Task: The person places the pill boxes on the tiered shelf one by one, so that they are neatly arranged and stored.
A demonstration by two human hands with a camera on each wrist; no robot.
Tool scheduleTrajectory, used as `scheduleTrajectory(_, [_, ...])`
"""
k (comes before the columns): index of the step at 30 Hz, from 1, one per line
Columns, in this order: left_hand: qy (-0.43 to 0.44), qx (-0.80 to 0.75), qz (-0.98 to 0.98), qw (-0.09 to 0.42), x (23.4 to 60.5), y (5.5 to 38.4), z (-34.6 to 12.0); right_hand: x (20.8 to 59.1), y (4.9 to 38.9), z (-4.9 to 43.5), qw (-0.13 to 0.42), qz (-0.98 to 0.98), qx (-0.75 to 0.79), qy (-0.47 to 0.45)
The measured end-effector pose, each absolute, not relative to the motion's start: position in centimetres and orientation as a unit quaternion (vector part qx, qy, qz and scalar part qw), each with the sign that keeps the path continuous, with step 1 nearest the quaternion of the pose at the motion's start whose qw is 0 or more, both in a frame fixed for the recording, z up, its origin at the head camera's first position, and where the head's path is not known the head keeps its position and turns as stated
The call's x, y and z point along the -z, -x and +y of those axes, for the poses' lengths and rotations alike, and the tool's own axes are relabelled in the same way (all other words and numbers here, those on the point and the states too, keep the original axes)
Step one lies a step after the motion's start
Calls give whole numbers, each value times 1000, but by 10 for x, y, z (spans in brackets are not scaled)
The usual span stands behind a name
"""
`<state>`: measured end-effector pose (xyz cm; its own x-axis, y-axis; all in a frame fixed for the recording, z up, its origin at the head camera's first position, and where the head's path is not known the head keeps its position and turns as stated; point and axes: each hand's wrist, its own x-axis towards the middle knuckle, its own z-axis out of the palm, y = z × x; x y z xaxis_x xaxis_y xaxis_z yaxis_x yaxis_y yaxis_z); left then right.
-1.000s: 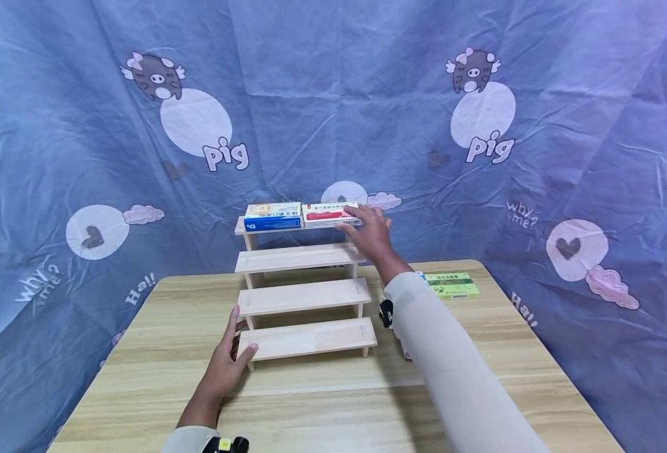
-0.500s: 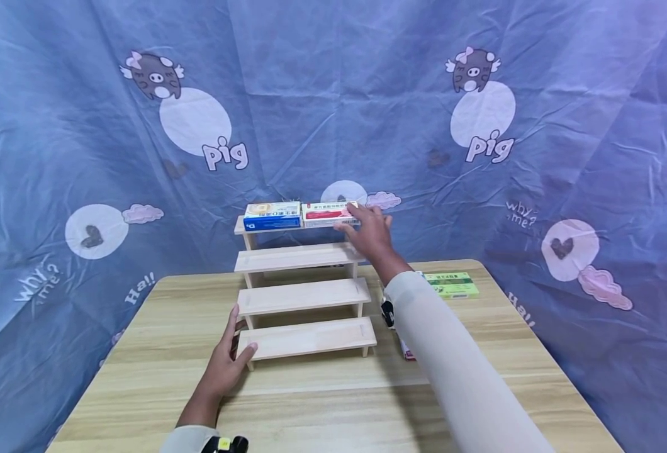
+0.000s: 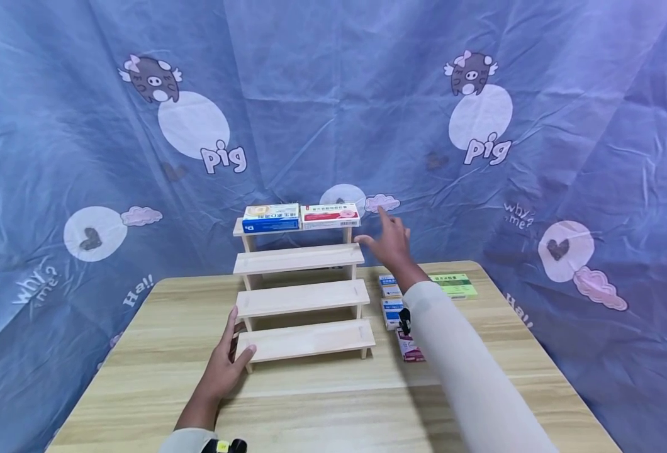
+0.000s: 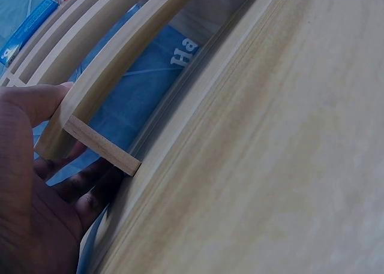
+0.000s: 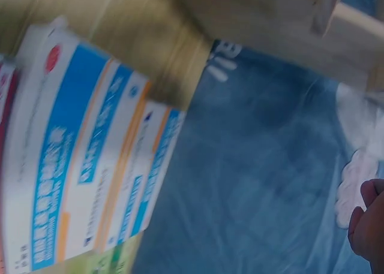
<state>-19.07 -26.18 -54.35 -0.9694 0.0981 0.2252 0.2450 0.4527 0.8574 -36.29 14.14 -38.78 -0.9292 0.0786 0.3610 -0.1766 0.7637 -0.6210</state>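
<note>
A light wooden stepped rack (image 3: 305,299) with several tiers stands on the table. Its lowest left end is gripped by my left hand (image 3: 226,365); in the left wrist view the thumb lies on the lowest board (image 4: 114,64) and the fingers curl below, partly in shadow. On the top tier a blue-and-white medicine box (image 3: 271,217) lies beside a red-and-white medicine box (image 3: 330,216). Just right of that tier hangs my right hand (image 3: 391,242), holding nothing, thumb and forefinger spread apart. Only a few fingertips (image 5: 369,220) of it show in the right wrist view.
Right of the rack, blue-and-white medicine boxes (image 3: 391,311), a purple-and-white box (image 3: 409,347) and a green box (image 3: 454,285) lie on the wooden table (image 3: 311,415), partly covered by the right sleeve. A blue printed cloth (image 3: 333,113) hangs behind and at both sides.
My right hand has let go of the red-and-white medicine box and moved right, away from the top tier. More boxes beside the rack now show. My left hand stays put.
</note>
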Motion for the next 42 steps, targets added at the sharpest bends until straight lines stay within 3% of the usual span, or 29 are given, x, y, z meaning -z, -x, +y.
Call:
scheduleTrajectory(32, [95, 518, -848, 58, 536, 185, -261, 458, 342, 265, 112, -934, -331, 71])
scheduleTrajectory(42, [105, 515, -848, 71, 535, 184, -261, 473, 331, 303, 82, -913, -391, 75])
